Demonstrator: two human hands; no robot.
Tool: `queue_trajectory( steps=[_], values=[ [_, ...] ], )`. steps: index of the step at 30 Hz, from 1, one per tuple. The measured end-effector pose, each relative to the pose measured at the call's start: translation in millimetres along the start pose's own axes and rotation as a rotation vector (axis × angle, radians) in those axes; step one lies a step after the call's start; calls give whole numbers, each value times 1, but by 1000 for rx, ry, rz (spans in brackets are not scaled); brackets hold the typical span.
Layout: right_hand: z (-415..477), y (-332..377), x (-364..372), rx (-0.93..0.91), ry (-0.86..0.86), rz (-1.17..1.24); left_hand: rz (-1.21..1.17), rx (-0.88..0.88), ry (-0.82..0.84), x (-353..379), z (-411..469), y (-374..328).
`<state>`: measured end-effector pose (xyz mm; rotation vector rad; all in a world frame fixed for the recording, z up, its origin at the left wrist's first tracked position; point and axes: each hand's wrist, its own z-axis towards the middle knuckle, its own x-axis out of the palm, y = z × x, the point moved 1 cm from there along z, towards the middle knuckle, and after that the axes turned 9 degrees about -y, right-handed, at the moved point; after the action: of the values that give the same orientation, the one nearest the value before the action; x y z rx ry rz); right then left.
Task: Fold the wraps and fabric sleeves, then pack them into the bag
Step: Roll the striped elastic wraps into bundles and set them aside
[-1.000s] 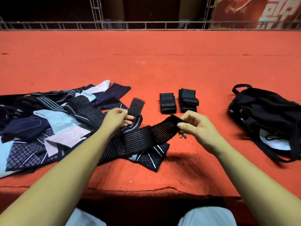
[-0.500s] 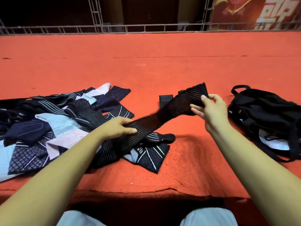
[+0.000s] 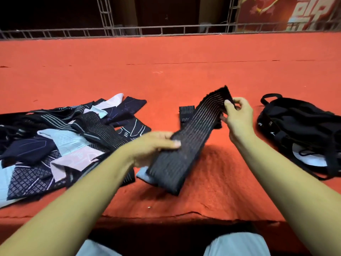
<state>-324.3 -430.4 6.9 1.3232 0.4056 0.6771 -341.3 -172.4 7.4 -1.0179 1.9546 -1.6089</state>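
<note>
1. Lifted clear of the sleeve pile (image 3: 55,141) now, the black ribbed wrap (image 3: 186,143) slants above the red carpeted platform (image 3: 184,58). Its low end is toward the front edge and its top end points far-right.
2. Left hand (image 3: 153,145) grips the wrap's middle, thumb on top; right hand (image 3: 238,115) pinches the top end.
3. The pile lies toward the left edge, the black bag (image 3: 302,130) toward the right edge, and folded wraps (image 3: 186,111) between them, with open carpet behind.

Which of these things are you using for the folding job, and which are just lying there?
For the job:
black wrap, held by left hand and right hand
pile of sleeves and wraps
folded wrap
black bag

Just lying about:
red carpet
metal railing
red banner
white thread
</note>
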Motion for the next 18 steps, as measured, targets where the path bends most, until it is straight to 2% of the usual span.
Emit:
queue_trajectory(
  steps=[2,3,5,7,9,11,15,18],
  values=[
    [-2,10,0,-96,53,-67,162,-162,197,12,-2,32],
    [-4,12,2,-128,94,-100,253,-199,196,13,3,49],
    [-13,14,9,-146,219,-140,355,-163,-1,6,21,72],
    [-20,9,15,-171,332,-179,343,-15,-280,-4,39,82],
    [-24,0,16,-209,411,-195,340,125,-472,-9,52,83],
    [-25,-7,17,-228,446,-188,325,175,-499,-8,61,84],
    [-23,-18,14,-192,442,-135,340,153,-436,2,86,89],
    [-16,-22,11,-138,372,-49,480,226,-582,-1,108,91]
  ],
)
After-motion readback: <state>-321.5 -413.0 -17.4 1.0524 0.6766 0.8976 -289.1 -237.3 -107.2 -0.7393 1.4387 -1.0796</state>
